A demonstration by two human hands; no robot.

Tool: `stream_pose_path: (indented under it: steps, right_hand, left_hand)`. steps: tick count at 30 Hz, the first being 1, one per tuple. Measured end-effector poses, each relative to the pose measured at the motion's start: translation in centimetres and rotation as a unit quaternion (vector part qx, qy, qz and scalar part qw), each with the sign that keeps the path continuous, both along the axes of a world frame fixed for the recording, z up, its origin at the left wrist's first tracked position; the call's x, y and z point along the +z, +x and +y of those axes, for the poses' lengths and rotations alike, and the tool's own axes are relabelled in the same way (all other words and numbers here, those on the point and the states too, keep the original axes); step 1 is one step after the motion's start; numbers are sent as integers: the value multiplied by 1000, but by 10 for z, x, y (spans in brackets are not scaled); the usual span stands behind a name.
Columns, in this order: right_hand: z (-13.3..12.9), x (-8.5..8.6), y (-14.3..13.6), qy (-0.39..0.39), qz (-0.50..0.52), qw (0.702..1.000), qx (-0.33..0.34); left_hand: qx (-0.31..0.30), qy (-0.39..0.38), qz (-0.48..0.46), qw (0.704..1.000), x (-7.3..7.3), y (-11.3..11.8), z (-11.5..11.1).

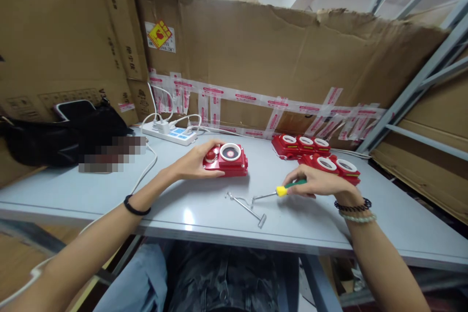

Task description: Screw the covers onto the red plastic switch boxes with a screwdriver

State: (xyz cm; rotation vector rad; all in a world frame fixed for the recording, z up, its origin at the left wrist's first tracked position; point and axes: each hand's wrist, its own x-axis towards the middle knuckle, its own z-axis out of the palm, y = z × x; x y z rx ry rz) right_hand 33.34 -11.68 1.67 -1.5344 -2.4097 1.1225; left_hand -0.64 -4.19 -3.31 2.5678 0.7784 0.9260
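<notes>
My left hand grips the left end of a red alarm-like box, which has a white ring around a dark round face and a red dome beside it. The box rests on the table. In my right hand is a screwdriver with a green and yellow handle, held low and nearly level. Its shaft points left, and the tip is close to some small metal bits on the tabletop. Between my hands and nearer the front edge lies a small metal T-shaped hammer.
Several more red boxes with white rings stand at the back right. A white power strip with plugged-in cables sits at the back left. A black bag with a phone is farther left. Cardboard walls the back.
</notes>
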Motion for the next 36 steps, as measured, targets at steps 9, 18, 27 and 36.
stream_pose_path:
  steps: [9,18,27,36]
  right_hand:
    - [1,-4,-6,-81,1,996,33]
    - [-1,-4,-6,-94,11,995,27]
    - [-4,-1,-4,-85,6,996,24]
    - [-8,11,9,-38,22,999,8]
  left_hand:
    - [-35,-57,52,996,-11,13,2]
    - [-104,141,81,981,-8,39,-43]
    - [-177,-11,132,975,-28,61,-66]
    - [-90,-7,47,995,-11,60,-101]
